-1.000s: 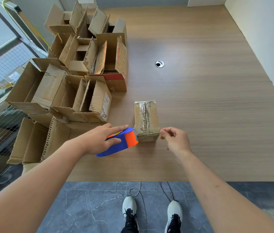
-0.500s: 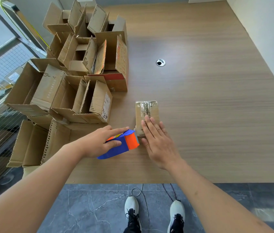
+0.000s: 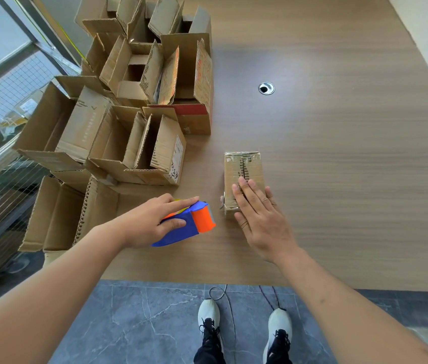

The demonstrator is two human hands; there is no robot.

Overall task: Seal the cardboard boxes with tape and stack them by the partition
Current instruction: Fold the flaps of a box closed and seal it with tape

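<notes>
On the tabletop (image 3: 338, 179) right in front of us sits one small box (image 3: 243, 166), flaps closed with clear tape along the top seam, so we'd call that one pretty much sealed. Our right hand (image 3: 258, 216) lies flat on its near end, fingers (image 3: 247, 190) straight and pressing down, gripping nothing. Our left hand (image 3: 152, 222) is curled around the blue and orange tape dispenser (image 3: 194, 223), just beside the box but not touching it. Loads left though: the pile of open boxes (image 3: 139, 143) on the left is all untaped, and nothing looks stacked yet.
</notes>
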